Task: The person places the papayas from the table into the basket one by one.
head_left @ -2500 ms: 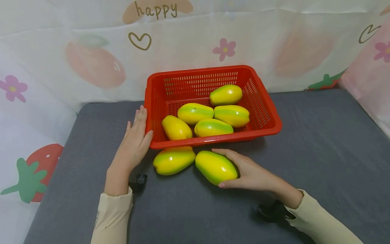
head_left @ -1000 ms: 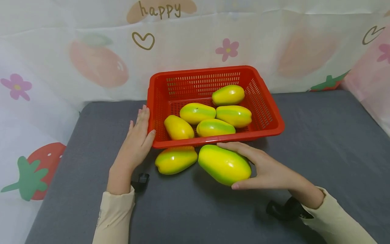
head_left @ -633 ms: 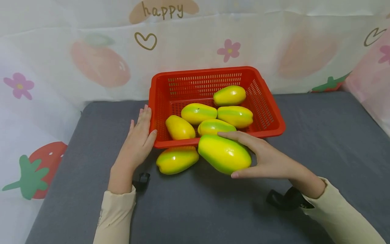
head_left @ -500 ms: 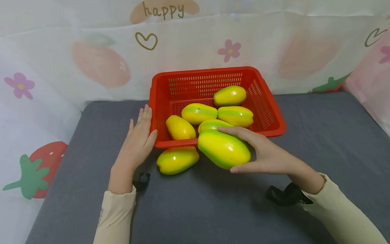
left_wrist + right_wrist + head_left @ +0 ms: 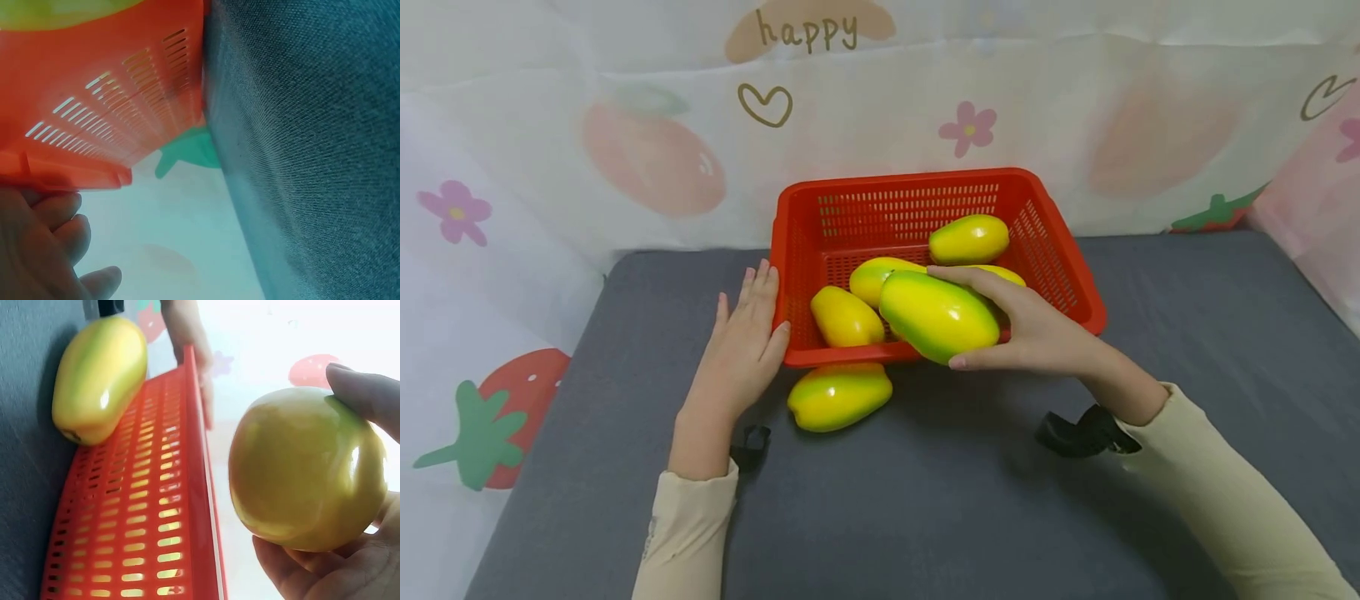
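Note:
My right hand (image 5: 1037, 329) grips a yellow-green papaya (image 5: 938, 317) between thumb and fingers. It holds the fruit above the front rim of a red plastic basket (image 5: 850, 357). In the right wrist view the held papaya (image 5: 306, 469) is raised beside the basket wall (image 5: 137, 519). My left hand (image 5: 733, 354) rests against the basket's left side with its fingers fairly straight. Inside the basket lie several papayas, one of them (image 5: 846, 317) at the front left, some partly hidden behind the held fruit. Another papaya (image 5: 840, 397) lies on the table before the basket.
A dark grey cloth covers the table (image 5: 880, 517). Behind it hangs a pale curtain (image 5: 850, 125) printed with fruit and flowers, close to the basket's back. Black straps (image 5: 1086, 433) sit at the wrists.
My right hand has picked the papaya up from the table and carried it up and forward, over the basket's front rim. The left hand has stayed at the basket's side.

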